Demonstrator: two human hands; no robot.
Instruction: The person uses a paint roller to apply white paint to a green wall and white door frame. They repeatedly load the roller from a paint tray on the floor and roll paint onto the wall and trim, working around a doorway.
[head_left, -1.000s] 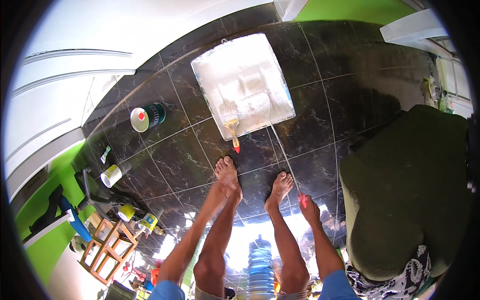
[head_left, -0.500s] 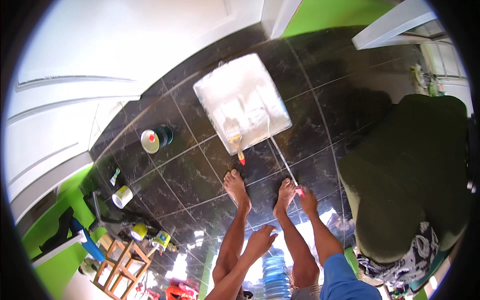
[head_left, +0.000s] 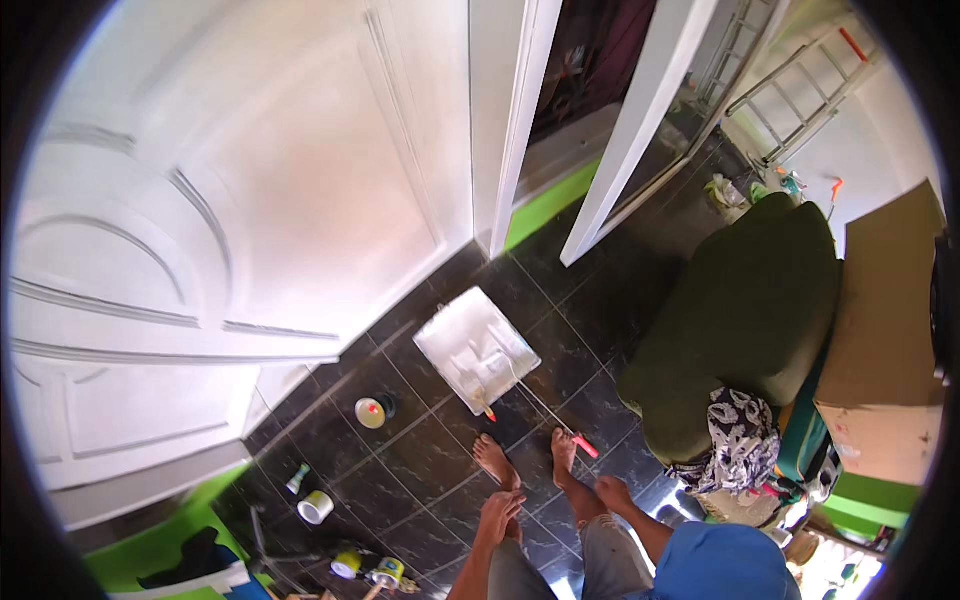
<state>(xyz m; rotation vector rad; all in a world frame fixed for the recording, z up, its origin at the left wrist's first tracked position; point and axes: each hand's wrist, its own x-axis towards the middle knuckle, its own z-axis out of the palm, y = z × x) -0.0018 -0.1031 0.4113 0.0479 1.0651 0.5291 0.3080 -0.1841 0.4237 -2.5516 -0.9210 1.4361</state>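
A square white paint tray point(head_left: 455, 335) lies on the dark tiles, coated with white paint. Across its near edge rests a paintbrush point(head_left: 484, 400), its red-tipped handle pointing towards me. The paint roller point(head_left: 584, 445) has its head in the tray, while its long rod ends in a red grip beside my right foot. My left hand point(head_left: 499, 512) rests around my left knee, fingers mostly stretched out and nothing in them. Near my right knee is my right hand point(head_left: 613, 491), off the roller grip; its fingers are too small and hidden to make out.
A paint can point(head_left: 371, 412) stands left of the tray, near a white tub point(head_left: 315, 507) and a small bottle point(head_left: 297, 478). White door panels point(head_left: 300, 180) rise ahead. Right are a dark green covered heap point(head_left: 740, 320), a cardboard box point(head_left: 885, 330) and a ladder point(head_left: 800, 95).
My right hand has let go of the roller grip and drawn back to my knee. My left hand has settled at my left knee. The view has tilted up, showing more doors.
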